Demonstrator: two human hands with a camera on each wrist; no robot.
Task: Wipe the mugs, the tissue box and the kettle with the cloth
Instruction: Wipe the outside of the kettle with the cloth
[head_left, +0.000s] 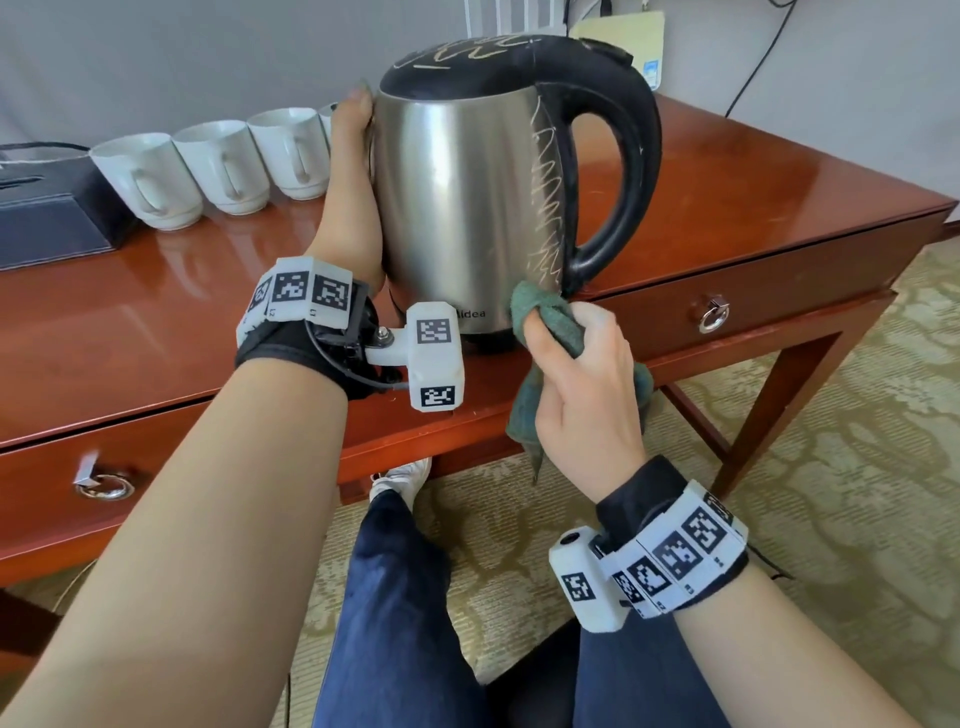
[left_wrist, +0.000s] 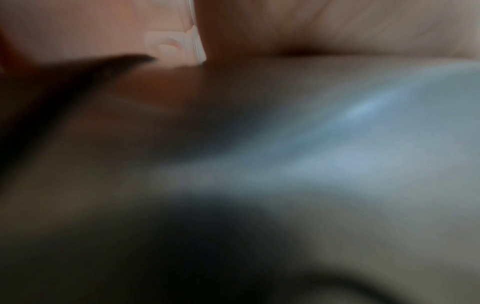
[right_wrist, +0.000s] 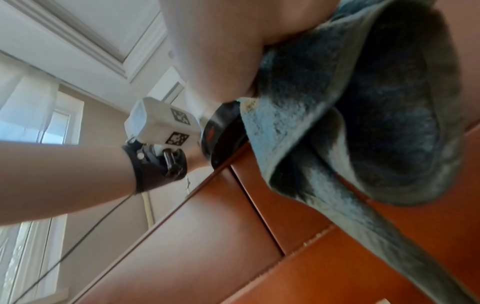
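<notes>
A steel kettle (head_left: 457, 208) with a black lid and handle stands near the front edge of the wooden desk (head_left: 727, 208); pale scribble marks run down its side by the handle and across the lid. My left hand (head_left: 353, 171) lies flat against the kettle's left side, fingers straight and pointing up. My right hand (head_left: 576, 364) grips a bunched green cloth (head_left: 545, 317) and holds it against the kettle's lower right, by the foot of the handle. The cloth (right_wrist: 363, 123) hangs below the hand. The left wrist view is a blur of steel and skin.
White mugs (head_left: 223, 166) stand in a row at the back left, beside a dark tissue box (head_left: 47, 218). The desk has drawers with ring pulls (head_left: 712, 314). My knees are under the desk, over patterned carpet (head_left: 831, 493). Cables hang on the wall behind.
</notes>
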